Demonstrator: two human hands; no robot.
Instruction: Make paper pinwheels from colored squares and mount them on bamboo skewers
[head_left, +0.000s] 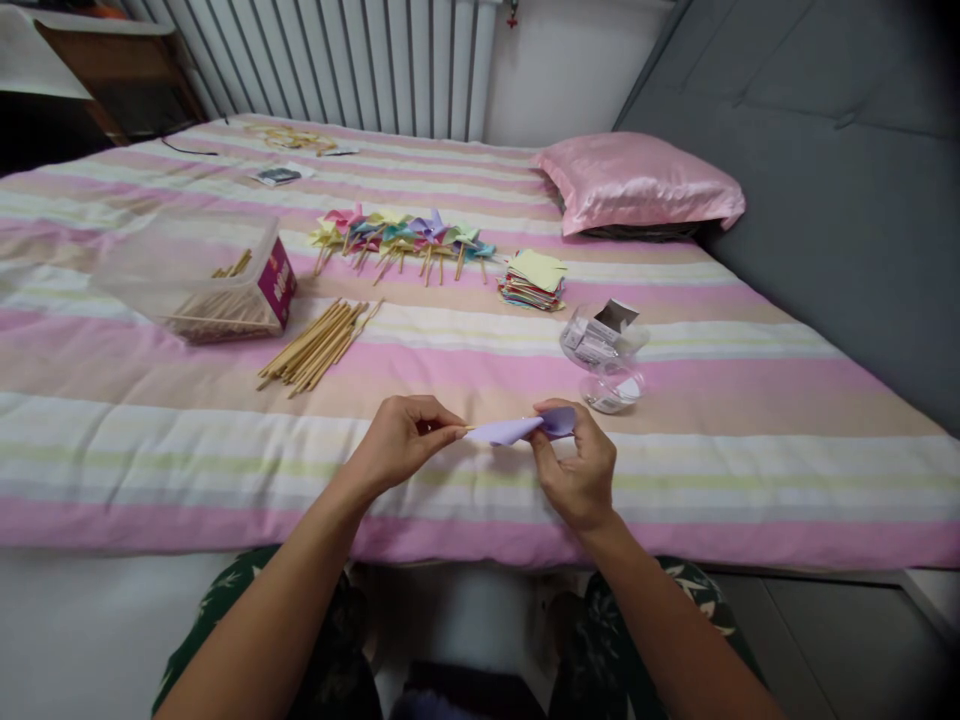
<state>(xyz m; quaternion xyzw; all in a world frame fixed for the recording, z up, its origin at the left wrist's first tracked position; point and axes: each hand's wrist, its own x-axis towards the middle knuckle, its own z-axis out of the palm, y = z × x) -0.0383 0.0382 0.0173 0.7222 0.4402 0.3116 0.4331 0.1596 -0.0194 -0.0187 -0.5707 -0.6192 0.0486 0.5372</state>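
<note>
In front of me, just above the near edge of the bed, a light purple paper pinwheel spans the gap between my two hands. My right hand is closed on it, thumb and fingers pinching its middle, with a curled purple blade showing beyond the fingertips. At the pinwheel's left end, the fingertips of my left hand pinch what looks like a thin wooden stick, mostly hidden by the fingers. Beyond my left hand lies a loose bundle of wooden sticks on the striped sheet.
A clear plastic tub of sticks lies at left. Several finished pinwheels lie mid-bed beside stacked coloured paper squares. Two small clear containers stand at right, one holding small boxes. Farther back is a pink pillow.
</note>
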